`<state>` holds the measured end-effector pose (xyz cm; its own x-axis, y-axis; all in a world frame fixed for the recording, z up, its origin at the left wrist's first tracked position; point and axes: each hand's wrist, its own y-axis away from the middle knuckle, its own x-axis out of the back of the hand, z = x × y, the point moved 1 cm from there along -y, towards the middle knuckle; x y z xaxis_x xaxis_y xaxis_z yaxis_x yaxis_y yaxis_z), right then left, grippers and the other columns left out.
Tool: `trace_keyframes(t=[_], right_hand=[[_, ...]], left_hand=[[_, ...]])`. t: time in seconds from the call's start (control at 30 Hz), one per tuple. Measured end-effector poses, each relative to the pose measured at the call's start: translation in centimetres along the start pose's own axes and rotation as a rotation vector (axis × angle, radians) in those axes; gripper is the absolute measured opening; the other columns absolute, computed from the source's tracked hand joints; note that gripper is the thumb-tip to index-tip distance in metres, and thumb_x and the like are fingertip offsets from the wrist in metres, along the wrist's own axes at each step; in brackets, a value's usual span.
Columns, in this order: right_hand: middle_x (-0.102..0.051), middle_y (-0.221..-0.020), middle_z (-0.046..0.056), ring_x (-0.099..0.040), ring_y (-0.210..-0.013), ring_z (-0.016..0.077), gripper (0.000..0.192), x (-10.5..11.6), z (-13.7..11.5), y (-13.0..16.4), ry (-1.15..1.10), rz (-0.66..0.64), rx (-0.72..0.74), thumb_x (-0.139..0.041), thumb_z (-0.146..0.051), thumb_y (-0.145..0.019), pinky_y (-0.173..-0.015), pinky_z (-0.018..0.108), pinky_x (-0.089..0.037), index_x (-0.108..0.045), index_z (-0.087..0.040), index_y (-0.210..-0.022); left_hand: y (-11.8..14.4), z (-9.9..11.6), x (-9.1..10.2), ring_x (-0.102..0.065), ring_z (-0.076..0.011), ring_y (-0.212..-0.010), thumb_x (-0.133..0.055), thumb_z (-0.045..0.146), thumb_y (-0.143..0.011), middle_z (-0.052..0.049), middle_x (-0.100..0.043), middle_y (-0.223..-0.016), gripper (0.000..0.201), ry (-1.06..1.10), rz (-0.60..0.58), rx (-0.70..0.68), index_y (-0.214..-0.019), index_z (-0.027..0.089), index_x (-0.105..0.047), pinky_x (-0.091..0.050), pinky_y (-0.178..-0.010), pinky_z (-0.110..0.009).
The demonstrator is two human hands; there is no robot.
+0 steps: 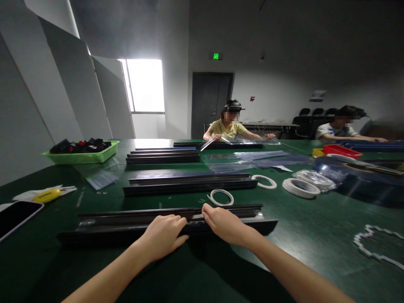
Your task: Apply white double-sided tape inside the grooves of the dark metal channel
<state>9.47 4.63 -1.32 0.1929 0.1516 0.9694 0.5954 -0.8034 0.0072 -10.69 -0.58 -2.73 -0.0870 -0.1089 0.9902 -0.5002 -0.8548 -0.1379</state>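
Long dark rails [164,225] look like glossy plastic, table [315,235] is smooth matt green, basket [83,158] is green plastic mesh.
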Motion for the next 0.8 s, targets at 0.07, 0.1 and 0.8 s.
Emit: trace_keyframes(t=[0.07, 0.1, 0.8], right_hand=[[-0.064, -0.085, 0.008, -0.059, -0.073, 0.0172, 0.037, -0.08, 0.08, -0.02, 0.006, -0.001, 0.002, -0.023, -0.041, -0.096, -0.061, 0.025, -0.033, -0.05, -0.017, -0.102], [-0.064, -0.085, 0.008, -0.059, -0.072, 0.017, 0.038, -0.1, 0.12, -0.02, 0.004, 0.0, 0.003, -0.022, -0.042, -0.096, -0.06, 0.024, -0.033, -0.05, -0.017, -0.101], [-0.065, -0.084, 0.009, -0.06, -0.07, 0.0172, 0.041, -0.17, 0.06, -0.29, 0.049, 0.0, -0.007, -0.022, -0.045, -0.096, -0.058, 0.024, -0.033, -0.052, -0.017, -0.099]], left_hand=[[0.0, -0.04, -0.05, -0.063, -0.0219, -0.084, -0.047, 0.039, -0.086, -0.002, -0.066, -0.091, 0.019, 0.003, 0.001, 0.001, -0.09, 0.022, -0.053, -0.047, -0.068, -0.031], [-0.01, -0.05, -0.09, -0.063, -0.0219, -0.084, -0.047, 0.039, -0.086, -0.002, -0.066, -0.091, 0.019, 0.004, 0.0, 0.002, -0.09, 0.022, -0.053, -0.047, -0.068, -0.031], [0.02, -0.19, -0.31, -0.062, -0.0218, -0.083, -0.047, 0.04, -0.086, -0.002, -0.066, -0.09, 0.019, 0.003, 0.001, 0.012, -0.089, 0.022, -0.052, -0.047, -0.068, -0.031]])
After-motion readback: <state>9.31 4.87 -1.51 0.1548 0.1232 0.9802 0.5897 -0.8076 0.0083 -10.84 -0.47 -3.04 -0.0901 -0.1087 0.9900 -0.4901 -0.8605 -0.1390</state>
